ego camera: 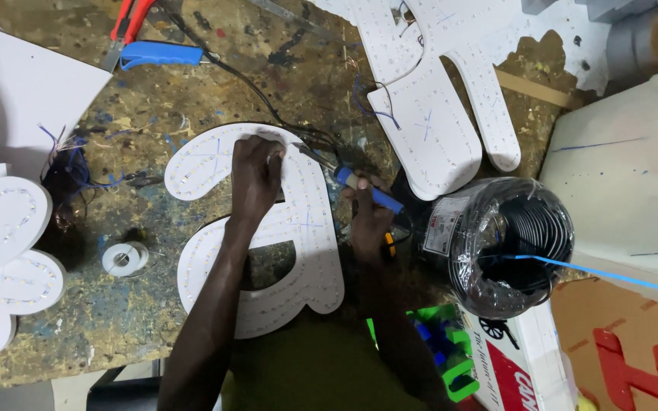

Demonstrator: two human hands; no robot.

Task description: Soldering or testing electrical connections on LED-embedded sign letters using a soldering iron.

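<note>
A white letter-shaped panel [310,251] studded with rows of small lights lies on the stained workbench [192,84]. My left hand [255,179] presses down on its upper part, fingers pinched at a spot near the top edge. My right hand [369,217] grips a blue-handled soldering iron [348,179], whose metal tip points left toward the same spot beside my left fingers. Thin dark wires run from the panel's top toward the back of the bench.
A coil of black cable in clear wrap [510,245] sits right of my right hand. A larger white lit panel [436,99] lies behind. A solder spool [124,259], red pliers [127,27], a blue-handled tool [160,55] and more white panels [9,251] lie left.
</note>
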